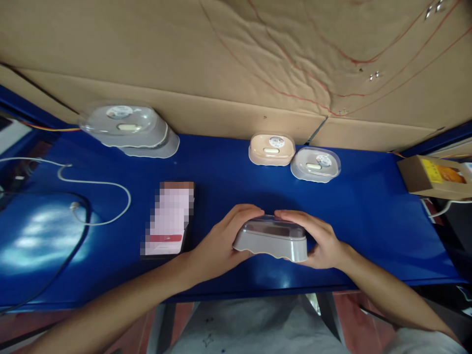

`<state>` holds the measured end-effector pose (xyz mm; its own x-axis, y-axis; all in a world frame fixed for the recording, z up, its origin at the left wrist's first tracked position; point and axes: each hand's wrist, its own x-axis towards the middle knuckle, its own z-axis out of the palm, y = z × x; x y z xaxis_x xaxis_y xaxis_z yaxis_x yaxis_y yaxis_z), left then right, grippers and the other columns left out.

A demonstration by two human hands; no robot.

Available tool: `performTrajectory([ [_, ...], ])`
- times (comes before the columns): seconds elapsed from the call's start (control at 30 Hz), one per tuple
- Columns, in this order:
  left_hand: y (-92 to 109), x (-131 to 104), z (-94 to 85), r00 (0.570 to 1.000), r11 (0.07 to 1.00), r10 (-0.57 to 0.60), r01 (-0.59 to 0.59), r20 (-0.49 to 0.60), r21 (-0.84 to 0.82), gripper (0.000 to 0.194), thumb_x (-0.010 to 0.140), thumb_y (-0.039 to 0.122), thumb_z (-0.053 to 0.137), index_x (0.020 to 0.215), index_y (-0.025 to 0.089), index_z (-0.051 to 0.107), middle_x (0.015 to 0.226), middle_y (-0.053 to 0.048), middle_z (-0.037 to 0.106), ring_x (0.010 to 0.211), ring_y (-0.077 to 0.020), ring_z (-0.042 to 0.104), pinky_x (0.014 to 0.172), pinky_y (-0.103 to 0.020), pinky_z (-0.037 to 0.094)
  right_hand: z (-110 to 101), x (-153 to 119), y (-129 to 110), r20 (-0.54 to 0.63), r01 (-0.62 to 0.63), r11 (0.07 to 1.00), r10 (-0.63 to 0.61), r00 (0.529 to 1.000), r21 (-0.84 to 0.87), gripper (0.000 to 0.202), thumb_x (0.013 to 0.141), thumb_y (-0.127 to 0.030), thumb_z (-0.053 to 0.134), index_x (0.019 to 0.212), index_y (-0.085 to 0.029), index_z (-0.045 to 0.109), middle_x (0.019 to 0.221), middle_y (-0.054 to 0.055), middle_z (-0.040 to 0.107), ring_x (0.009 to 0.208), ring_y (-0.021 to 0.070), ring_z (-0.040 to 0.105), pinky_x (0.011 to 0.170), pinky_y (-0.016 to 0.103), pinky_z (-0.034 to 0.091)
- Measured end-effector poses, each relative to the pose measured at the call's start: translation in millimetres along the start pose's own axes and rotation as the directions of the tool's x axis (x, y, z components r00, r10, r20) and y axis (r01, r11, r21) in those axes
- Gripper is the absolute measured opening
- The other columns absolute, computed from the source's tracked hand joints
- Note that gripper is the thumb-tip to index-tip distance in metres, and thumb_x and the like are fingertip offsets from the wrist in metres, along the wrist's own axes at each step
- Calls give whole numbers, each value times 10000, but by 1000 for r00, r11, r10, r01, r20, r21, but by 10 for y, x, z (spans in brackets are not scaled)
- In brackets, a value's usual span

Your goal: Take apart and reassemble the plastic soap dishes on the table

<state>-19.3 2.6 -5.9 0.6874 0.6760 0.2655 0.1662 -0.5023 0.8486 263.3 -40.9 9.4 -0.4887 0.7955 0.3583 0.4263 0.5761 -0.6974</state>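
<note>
A grey oval container with a clear lid is held above the front part of the blue table, seen from its side with its wavy lower edge towards me. My left hand grips its left end, with the fingertips on the lid and the thumb low on the side. Round the right end my right hand is closed, its fingers also on top of the lid. Nearest to my left arm lies a phone with its lit screen blurred into blocks.
At the back of the blue table stand a peach container, a grey one and a stack of larger grey containers. Cables lie at the left. A cardboard box is at the right edge.
</note>
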Motion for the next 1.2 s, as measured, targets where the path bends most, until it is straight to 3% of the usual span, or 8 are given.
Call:
performTrajectory([
  [0.17,31,17,-12,1000,992,26,-28,-14,-122,609,963,237,723,1499,305,440,1496,-132,483,1418,-263,513,1170,-436,480,-27,-23,48,59,-80,972,69,996,220,1069,772,-614,881,1633,-251,363,1511,150,607,1359,311,635,1136,429,543],
  [0.27,10,20,1,1000,989,30,-29,2,-142,528,1015,235,655,1497,324,456,1516,-123,479,1443,-251,491,1180,-425,465,2,-49,72,121,-124,938,89,989,323,965,830,-696,790,1604,-249,425,1562,157,561,1423,334,576,1169,462,502],
  [0.47,-56,10,94,993,997,-42,34,-108,-70,463,1032,262,636,1466,308,482,1375,-98,585,1303,-235,584,1100,-405,516,186,-68,66,-16,-156,928,172,985,339,639,1034,-570,584,1584,-286,423,1522,133,602,1360,287,633,1108,440,552],
  [0.6,-38,-10,96,968,991,-136,131,-211,-40,419,1027,291,640,1427,295,516,1371,-94,609,1282,-250,615,1094,-431,529,229,-31,21,-59,-246,953,259,964,177,905,940,-580,728,1657,-279,266,1618,168,498,1431,343,574,1147,521,533],
  [0.7,-30,-14,76,935,979,-201,179,-291,-100,490,995,329,690,1445,300,498,1397,-97,607,1284,-264,636,1065,-440,558,243,-20,9,-97,-376,926,377,921,26,872,940,-500,763,1652,-293,302,1505,139,630,1300,316,689,1069,490,604],
  [0.83,-32,-14,86,947,963,-239,203,-215,-176,690,947,356,764,1521,330,382,1460,-121,588,1327,-291,635,1051,-469,579,273,-44,55,-199,-364,931,352,914,-23,753,958,-443,757,1616,-313,415,1460,99,678,1270,304,714,1069,470,616],
  [1.03,-26,-36,130,974,997,-59,69,-218,41,691,940,258,749,1509,311,360,1446,-135,523,1355,-297,585,1103,-509,543,294,-74,96,-277,-273,961,272,922,34,802,975,-301,743,1661,-349,329,1497,73,653,1303,272,696,1011,390,654],
  [1.2,-30,-54,139,990,993,-30,46,-138,110,720,933,153,682,1530,302,308,1499,-165,470,1375,-314,564,1098,-524,553,302,-49,80,-296,-293,949,315,902,118,737,981,-275,729,1636,-312,394,1417,103,702,1177,250,761,955,367,679],
])
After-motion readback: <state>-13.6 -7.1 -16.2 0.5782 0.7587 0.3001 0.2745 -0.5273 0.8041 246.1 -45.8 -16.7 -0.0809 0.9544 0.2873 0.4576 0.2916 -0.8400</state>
